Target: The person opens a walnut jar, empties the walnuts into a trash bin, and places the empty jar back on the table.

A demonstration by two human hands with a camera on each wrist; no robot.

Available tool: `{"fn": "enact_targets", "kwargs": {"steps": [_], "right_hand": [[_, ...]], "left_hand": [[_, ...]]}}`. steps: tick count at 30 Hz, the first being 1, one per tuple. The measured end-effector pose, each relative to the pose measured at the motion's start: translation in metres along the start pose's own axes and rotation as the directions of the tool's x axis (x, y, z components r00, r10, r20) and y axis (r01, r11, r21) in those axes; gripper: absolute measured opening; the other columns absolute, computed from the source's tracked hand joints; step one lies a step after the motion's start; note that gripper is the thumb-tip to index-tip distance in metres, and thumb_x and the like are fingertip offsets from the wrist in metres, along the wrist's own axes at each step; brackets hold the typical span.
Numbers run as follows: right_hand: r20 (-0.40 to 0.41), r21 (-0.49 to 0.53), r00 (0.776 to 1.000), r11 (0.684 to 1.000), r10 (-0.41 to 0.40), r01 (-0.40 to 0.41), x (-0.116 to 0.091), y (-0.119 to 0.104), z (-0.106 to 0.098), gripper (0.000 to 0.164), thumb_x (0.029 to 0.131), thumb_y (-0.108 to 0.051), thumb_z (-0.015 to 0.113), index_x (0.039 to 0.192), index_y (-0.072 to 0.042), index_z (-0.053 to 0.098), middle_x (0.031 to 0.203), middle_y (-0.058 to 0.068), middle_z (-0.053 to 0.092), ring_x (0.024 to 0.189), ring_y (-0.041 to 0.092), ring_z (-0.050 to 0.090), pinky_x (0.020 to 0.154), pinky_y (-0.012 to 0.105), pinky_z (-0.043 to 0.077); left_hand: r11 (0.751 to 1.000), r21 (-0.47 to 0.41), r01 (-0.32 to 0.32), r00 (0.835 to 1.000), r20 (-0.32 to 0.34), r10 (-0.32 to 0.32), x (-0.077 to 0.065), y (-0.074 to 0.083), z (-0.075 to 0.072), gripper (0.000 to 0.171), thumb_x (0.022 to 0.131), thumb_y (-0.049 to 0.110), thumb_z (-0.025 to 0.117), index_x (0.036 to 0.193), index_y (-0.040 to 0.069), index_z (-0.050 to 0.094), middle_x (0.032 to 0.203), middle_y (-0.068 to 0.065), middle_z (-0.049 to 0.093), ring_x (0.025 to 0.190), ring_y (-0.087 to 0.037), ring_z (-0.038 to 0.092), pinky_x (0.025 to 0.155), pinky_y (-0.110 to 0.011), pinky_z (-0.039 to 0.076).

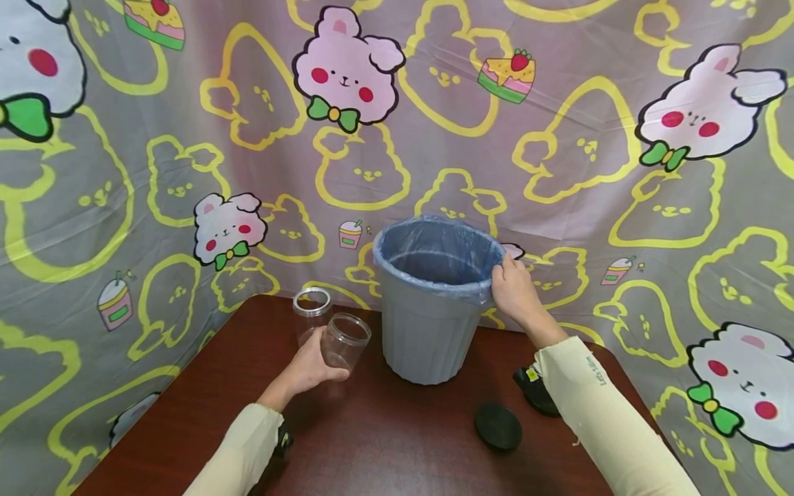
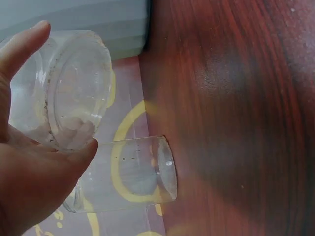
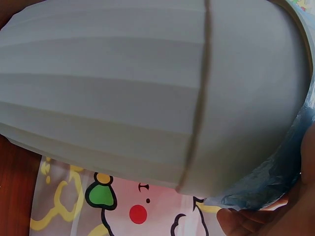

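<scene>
My left hand [image 1: 310,364] holds a clear plastic jar [image 1: 349,337], thumb on one side and fingers on the other. Its round base faces the camera in the left wrist view, tilted and raised off the table. Just behind it stands a second clear jar [image 1: 312,310], upright at the table's back left. A grey trash can [image 1: 424,337] is at the back of the table, lined with a thin blue bag [image 1: 446,255] folded over its rim. On the can's right side, my right hand [image 1: 517,289] grips the rim through the bag; the right wrist view shows its fingers around the edge.
A round black lid [image 1: 498,427] lies on the dark wooden table [image 1: 397,441], right of centre. Another black item [image 1: 538,393] is partly hidden by the right sleeve. A small black object [image 1: 284,441] shows beside the left sleeve. Patterned cloth [image 1: 434,151] hangs close behind the table.
</scene>
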State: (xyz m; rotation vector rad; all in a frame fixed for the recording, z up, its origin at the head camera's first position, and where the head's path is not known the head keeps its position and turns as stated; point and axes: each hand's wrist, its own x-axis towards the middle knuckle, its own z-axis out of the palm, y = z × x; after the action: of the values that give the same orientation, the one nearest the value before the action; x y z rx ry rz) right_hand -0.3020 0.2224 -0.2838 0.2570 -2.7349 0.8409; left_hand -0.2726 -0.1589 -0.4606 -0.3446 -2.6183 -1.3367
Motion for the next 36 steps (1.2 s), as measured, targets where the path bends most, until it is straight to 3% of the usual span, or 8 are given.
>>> {"fn": "enact_targets", "kwargs": {"steps": [5,15,36], "right_hand": [[-0.008,0.0,1.0,1.0,0.004,-0.004,0.0,0.001,0.0,0.055,0.102,-0.022,0.018,0.144,0.013,0.012,0.147,0.036,0.015,0.136,0.045,0.014,0.108,0.056,0.016],[-0.014,0.006,1.0,1.0,0.005,-0.005,0.0,0.002,0.001,0.055,0.102,-0.022,0.018,0.144,0.013,0.013,0.145,0.037,0.018,0.135,0.047,0.017,0.107,0.057,0.018],[-0.015,-0.004,1.0,1.0,0.0,0.0,0.001,0.004,0.002,0.055,0.102,-0.023,0.017,0.144,0.013,0.012,0.146,0.037,0.017,0.135,0.047,0.017,0.106,0.057,0.018]], "left_hand": [[1.0,0.007,-0.002,1.0,0.005,0.002,0.003,-0.003,0.005,0.092,0.053,0.015,0.091,0.127,-0.004,0.04,0.116,-0.018,0.055,0.106,-0.033,0.054,0.091,-0.048,0.041],[0.996,0.007,0.089,0.996,0.013,-0.089,0.005,-0.005,0.012,0.095,0.052,0.024,0.093,0.126,-0.002,0.04,0.11,-0.017,0.058,0.099,-0.032,0.057,0.086,-0.046,0.044],[0.99,0.024,0.137,0.991,0.006,-0.137,0.005,-0.018,0.026,0.086,0.054,0.022,0.093,0.118,-0.003,0.042,0.1,-0.017,0.06,0.092,-0.029,0.058,0.083,-0.044,0.045]]}}
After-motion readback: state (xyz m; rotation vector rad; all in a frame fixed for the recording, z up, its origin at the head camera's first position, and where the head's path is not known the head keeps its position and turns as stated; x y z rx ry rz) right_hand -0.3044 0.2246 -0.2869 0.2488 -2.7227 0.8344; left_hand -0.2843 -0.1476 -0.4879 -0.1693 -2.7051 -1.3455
